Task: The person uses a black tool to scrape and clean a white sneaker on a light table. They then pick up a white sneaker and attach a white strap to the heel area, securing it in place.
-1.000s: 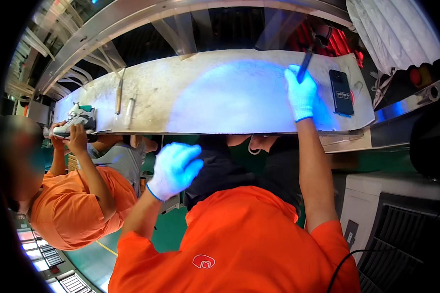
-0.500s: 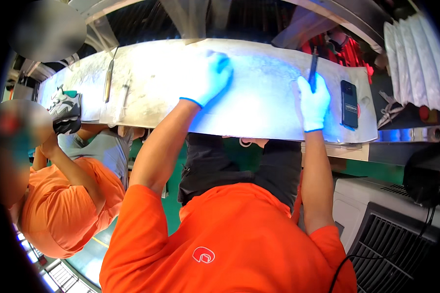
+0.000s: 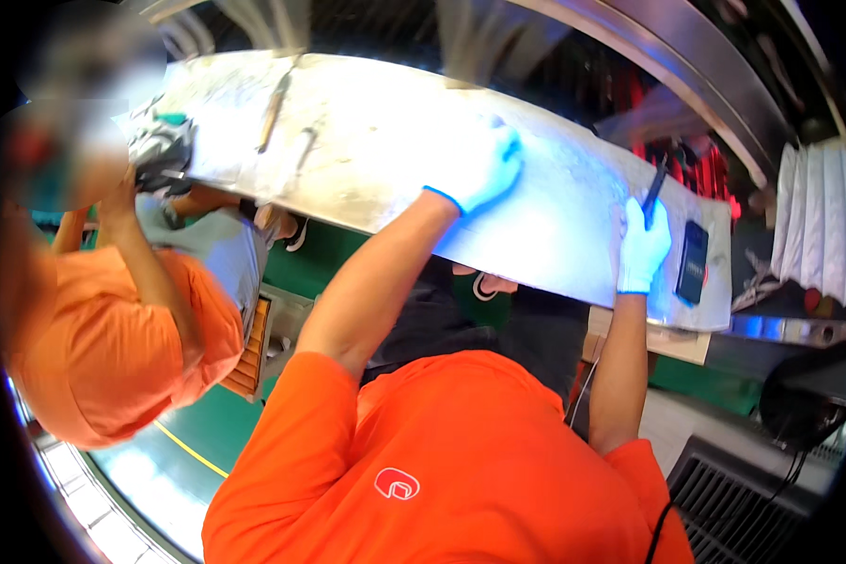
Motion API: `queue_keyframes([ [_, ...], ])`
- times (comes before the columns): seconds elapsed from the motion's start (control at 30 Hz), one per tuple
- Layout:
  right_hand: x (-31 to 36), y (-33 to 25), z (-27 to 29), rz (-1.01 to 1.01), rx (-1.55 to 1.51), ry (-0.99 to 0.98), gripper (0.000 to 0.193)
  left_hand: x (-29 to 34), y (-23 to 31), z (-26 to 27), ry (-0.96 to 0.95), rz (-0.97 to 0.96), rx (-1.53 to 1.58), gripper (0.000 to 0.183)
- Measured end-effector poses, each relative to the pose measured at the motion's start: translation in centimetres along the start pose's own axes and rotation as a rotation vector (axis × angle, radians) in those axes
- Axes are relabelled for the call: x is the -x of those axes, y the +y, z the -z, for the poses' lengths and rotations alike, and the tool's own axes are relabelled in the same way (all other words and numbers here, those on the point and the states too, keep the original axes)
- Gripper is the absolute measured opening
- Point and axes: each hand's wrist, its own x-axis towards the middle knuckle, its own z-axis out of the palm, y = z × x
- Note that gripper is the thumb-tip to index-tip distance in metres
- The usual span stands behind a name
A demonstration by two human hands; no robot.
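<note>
In the head view, my right hand (image 3: 646, 249), in a white glove with a blue cuff, is clamped around a slim dark tool (image 3: 656, 191). The tool sticks up past my fingers over the right part of the worktable (image 3: 376, 122), its upper end pointing toward the table's far edge. Just to the right of that hand lies a dark smartphone (image 3: 693, 263).

My left hand (image 3: 487, 167), gloved the same way, is over the middle of the table, well apart from the tool, its fingers bent. Bright bluish light washes it out, so I cannot tell whether they grip anything.

Farther left on the table lie a wooden-handled tool (image 3: 273, 115) and, near it, a narrow whitish tube (image 3: 302, 150). At the left end, a co-worker in an orange shirt (image 3: 127, 338) sits by a grey sneaker (image 3: 163, 150), which is blurred.
</note>
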Motion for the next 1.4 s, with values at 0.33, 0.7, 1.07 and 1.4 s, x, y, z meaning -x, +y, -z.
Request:
queue_keyframes([
  [0.33,-2.2,3.2,0.3,0.096,0.083,-0.079,0.036,1.4,6.2,-2.1,0.027,0.158,-0.113,0.03],
  [0.7,-2.2,2.8,-0.2,0.177,0.062,-0.094,0.036,4.5,7.8,-2.9,0.105,0.075,-0.066,0.029],
  [1.07,-1.4,1.7,0.2,0.114,0.063,-0.102,0.038,5.3,8.4,-2.6,0.119,0.016,-0.016,0.028],
  [1.4,1.3,0.7,1.0,0.233,0.156,-0.067,0.053,5.4,7.7,-1.9,0.035,-0.01,0.033,0.029],
])
